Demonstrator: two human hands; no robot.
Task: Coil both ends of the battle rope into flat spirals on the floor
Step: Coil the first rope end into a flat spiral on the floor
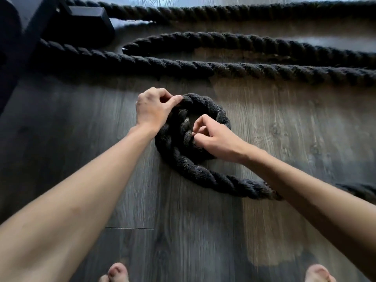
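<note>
Rope [189, 169] at frame centre on the floor [81, 129], curled into one small loop. Left hand [151, 110] fingers pinching the loop's top; right hand [213, 137] fingers clasping its inner end.

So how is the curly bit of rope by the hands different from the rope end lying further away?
The near rope end is curled into a small tight ring, while the far rope end lies loose, running off to the right. The left hand and right hand are both on the near one; nothing touches the far one. Both are thick, black, twisted rope lying on the wooden floor.
</note>
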